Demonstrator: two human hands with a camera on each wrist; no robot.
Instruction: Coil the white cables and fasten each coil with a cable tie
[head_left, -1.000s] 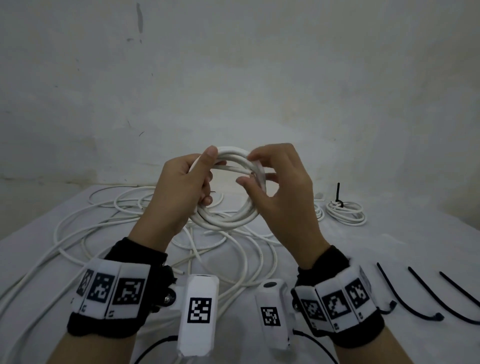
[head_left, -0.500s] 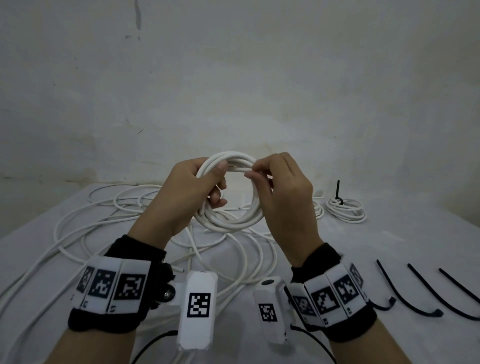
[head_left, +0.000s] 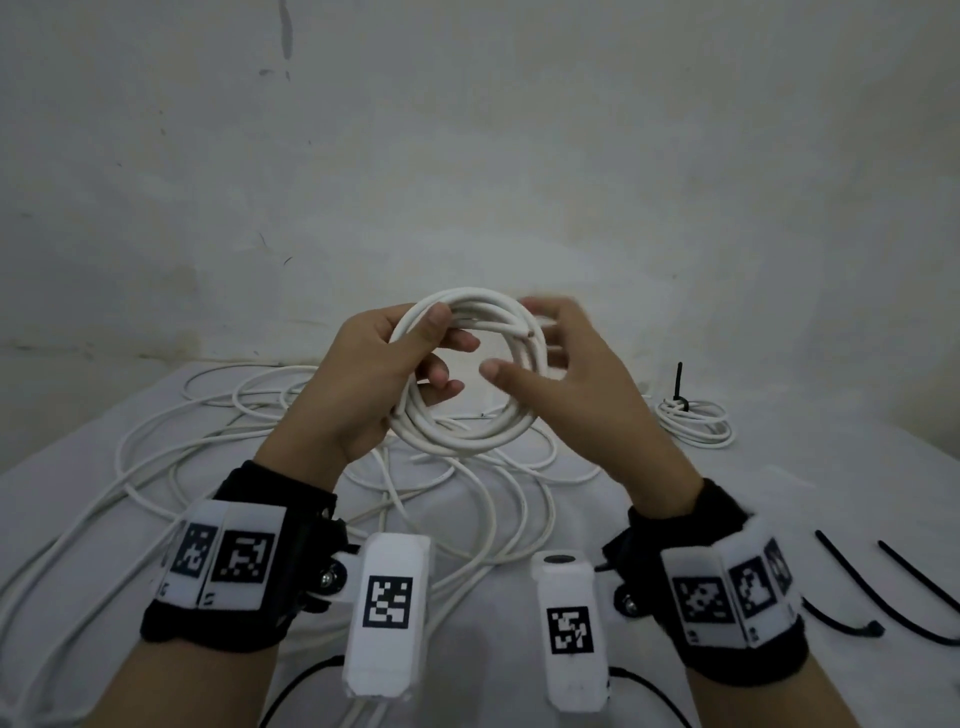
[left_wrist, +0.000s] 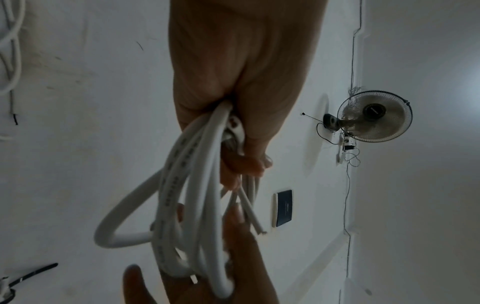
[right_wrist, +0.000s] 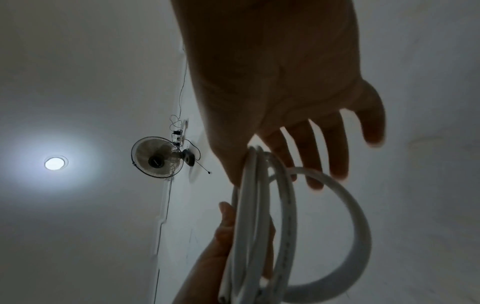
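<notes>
My left hand holds a coil of white cable upright above the table, thumb over its top left and fingers curled through the ring. The cable's cut end sticks out at the top right. My right hand is blurred beside the coil's right side, fingers spread and holding nothing. In the left wrist view the coil runs out of my closed left fist. In the right wrist view my right fingers are straight and apart, just behind the coil.
Loose white cable sprawls over the white table at left and centre. A small coil fastened with a black tie lies at the back right. Loose black cable ties lie at the near right.
My right hand has let go of the coil's top right and spread its fingers. The left hand keeps its grip and the coil has risen slightly.
</notes>
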